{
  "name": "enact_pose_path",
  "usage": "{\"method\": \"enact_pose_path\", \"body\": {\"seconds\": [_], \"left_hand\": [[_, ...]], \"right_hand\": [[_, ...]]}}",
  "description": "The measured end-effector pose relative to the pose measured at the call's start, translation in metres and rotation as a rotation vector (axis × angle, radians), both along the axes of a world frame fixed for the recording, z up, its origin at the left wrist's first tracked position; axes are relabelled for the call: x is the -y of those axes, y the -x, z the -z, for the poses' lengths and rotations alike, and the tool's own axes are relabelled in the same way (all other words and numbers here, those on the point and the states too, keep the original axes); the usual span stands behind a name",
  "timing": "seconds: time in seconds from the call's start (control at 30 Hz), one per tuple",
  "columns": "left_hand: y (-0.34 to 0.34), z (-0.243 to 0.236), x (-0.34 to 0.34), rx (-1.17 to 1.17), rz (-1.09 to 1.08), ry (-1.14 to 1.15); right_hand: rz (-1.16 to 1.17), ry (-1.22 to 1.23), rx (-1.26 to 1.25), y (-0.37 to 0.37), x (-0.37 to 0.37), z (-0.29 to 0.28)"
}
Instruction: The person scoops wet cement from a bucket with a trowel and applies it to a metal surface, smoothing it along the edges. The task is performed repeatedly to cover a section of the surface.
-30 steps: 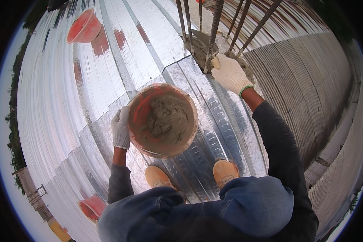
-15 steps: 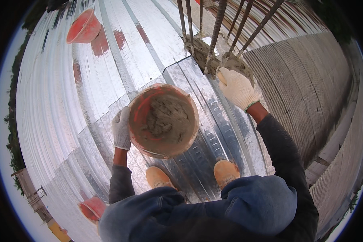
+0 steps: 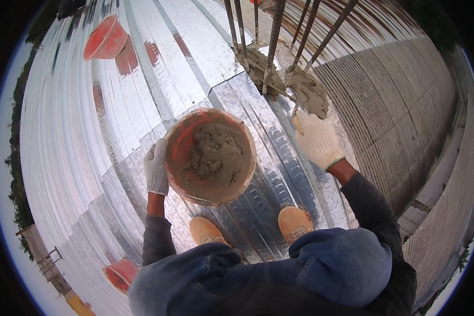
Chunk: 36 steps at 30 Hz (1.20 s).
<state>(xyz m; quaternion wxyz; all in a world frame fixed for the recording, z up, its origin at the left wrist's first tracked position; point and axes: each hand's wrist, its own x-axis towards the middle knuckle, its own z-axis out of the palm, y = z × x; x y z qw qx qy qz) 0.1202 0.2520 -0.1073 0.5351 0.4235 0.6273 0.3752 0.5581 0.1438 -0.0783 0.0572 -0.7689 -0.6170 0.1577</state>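
Observation:
My left hand, in a white knit glove, grips the left rim of a round red bucket holding wet grey mortar. My right hand, gloved too, is closed round the light handle of a trowel, whose blade reaches up to grey mortar spread at the foot of several upright rusty rebars. The mortar lies along a strip between the shiny metal sheets and a corrugated grey surface; part of the blade is hard to make out against it.
Ribbed metal sheeting lies under my tan boots. A tilted red bucket is at the back left, another by my left leg. A grey corrugated surface runs down the right, with a roof edge and trees beyond.
My right hand with the trowel has drawn back down and to the right, away from the rebars, uncovering more of the mortar. My left hand stays on the bucket.

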Motion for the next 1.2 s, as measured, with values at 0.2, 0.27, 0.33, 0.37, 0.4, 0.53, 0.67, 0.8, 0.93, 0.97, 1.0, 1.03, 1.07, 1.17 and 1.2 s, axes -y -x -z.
{"method": "enact_pose_path", "body": {"seconds": [0.2,0.27,0.33,0.37,0.4,0.53,0.67,0.8,0.93,0.97,1.0,1.03,1.07,1.17,1.2], "left_hand": [[0.001,-0.004,0.001,-0.034,-0.002,0.004],[0.003,0.000,-0.002,-0.033,0.014,-0.019],[0.003,0.002,-0.002,-0.019,0.012,-0.007],[0.004,0.003,-0.001,-0.017,0.007,0.002],[0.006,0.004,-0.001,-0.011,0.005,-0.005],[0.005,0.001,0.000,0.000,-0.002,-0.010],[0.002,0.003,-0.001,0.016,0.013,-0.002],[0.009,0.005,-0.003,0.009,0.039,-0.031],[0.004,-0.001,0.001,0.038,0.017,0.003],[-0.001,-0.001,0.001,0.048,0.012,0.010],[0.000,0.000,0.000,0.047,0.019,0.004],[0.000,0.003,-0.001,0.047,0.025,-0.002],[0.002,0.002,0.000,0.041,0.021,-0.006],[0.003,0.000,-0.003,0.037,0.050,-0.017],[0.002,0.000,-0.003,0.035,0.043,-0.013]], "right_hand": [[-0.025,0.012,-0.117,-0.011,0.007,-0.024],[0.002,0.024,-0.152,-0.011,0.009,-0.026],[0.025,0.042,-0.192,-0.012,0.011,-0.022],[0.068,-0.006,-0.242,-0.009,0.013,-0.023],[0.111,-0.054,-0.293,-0.003,0.014,-0.024],[0.106,-0.099,-0.443,0.014,0.007,-0.017],[0.225,-0.047,-0.418,0.005,-0.019,0.017],[0.218,-0.069,-0.351,0.011,-0.022,0.013],[0.113,-0.090,-0.376,0.027,-0.031,0.015],[0.105,-0.084,-0.390,0.024,-0.037,0.020],[0.116,-0.085,-0.363,0.022,-0.043,0.024],[0.127,-0.085,-0.335,0.020,-0.049,0.028],[0.129,-0.081,-0.313,0.022,-0.053,0.028],[0.226,-0.141,-0.349,0.030,-0.052,0.026],[0.216,-0.150,-0.325,0.029,-0.050,0.029]]}}
